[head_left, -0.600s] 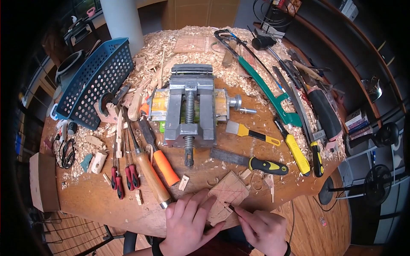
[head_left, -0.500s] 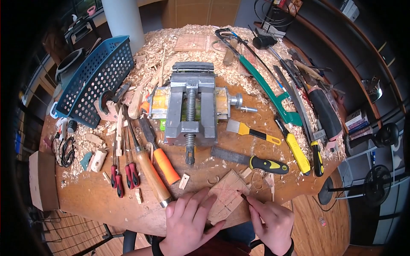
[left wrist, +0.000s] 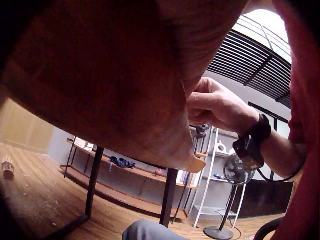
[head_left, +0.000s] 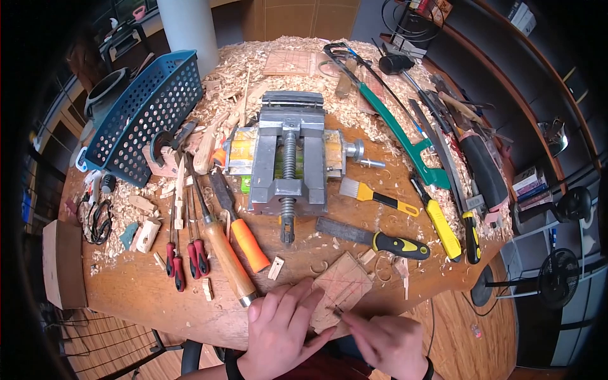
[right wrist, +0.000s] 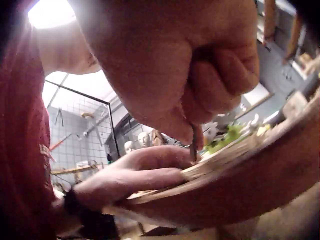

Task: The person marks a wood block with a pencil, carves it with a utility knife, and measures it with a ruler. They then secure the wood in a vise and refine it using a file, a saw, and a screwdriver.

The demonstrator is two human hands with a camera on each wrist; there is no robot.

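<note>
A flat wooden board point(head_left: 345, 282) with red ruled lines lies at the table's near edge. My left hand point(head_left: 278, 320) rests on its left side, fingers extended and thumb along the lower edge. Between thumb and fingers, my right hand point(head_left: 389, 342) pinches a short dark pencil-like stick point(right wrist: 193, 145). Its tip meets the lower right part of the board, where dark marks show. In the right wrist view, the left hand point(right wrist: 145, 172) lies flat just beyond that tip. Most of the board is hidden in the left wrist view.
A metal vise point(head_left: 288, 158) stands mid-table. Chisels point(head_left: 231, 266) and red-handled tools point(head_left: 199, 256) lie left of the board. Beyond it are a file point(head_left: 399, 246), a brush point(head_left: 380, 197) and a yellow cutter point(head_left: 441, 229). Wood shavings point(head_left: 240, 76) cover the back, near a blue basket point(head_left: 149, 117).
My right hand first shifted up and right across the board with the stick, then came back down and left. The left hand stays in place. The head view has tilted slightly.
</note>
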